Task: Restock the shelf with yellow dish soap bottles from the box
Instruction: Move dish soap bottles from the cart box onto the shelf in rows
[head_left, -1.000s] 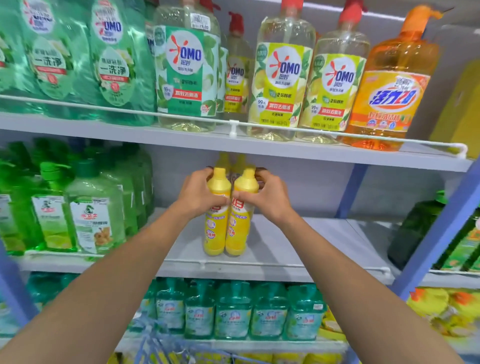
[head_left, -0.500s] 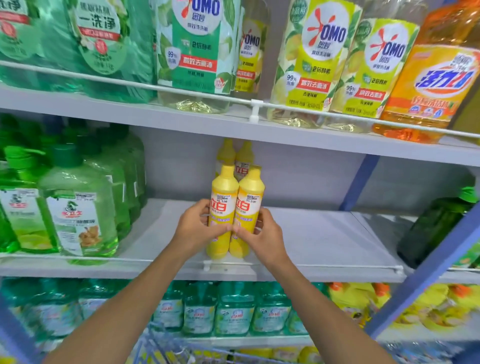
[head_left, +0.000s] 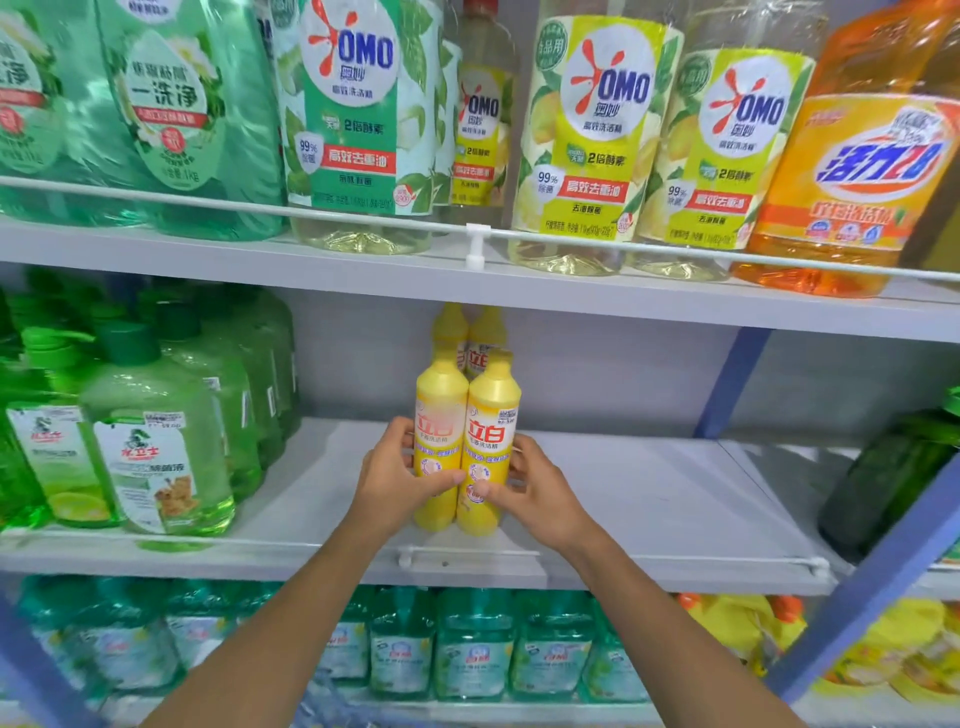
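Two yellow dish soap bottles stand side by side, upright, on the grey middle shelf (head_left: 649, 499). My left hand (head_left: 395, 480) grips the lower body of the left bottle (head_left: 440, 410). My right hand (head_left: 535, 491) grips the lower body of the right bottle (head_left: 493, 410). Two more yellow bottles (head_left: 470, 332) stand right behind them, partly hidden. The box is out of view.
Green pump bottles (head_left: 150, 441) fill the left of the middle shelf; a dark green bottle (head_left: 883, 478) stands at its right end. A white guard rail (head_left: 467, 552) runs along the shelf front. Large OMO bottles (head_left: 587, 135) line the shelf above. A blue upright (head_left: 878, 577) slants at the right.
Both hands slid from the bottle caps down to the lower bodies, and the two bottles now stand on the shelf. The view came closer to the shelf.
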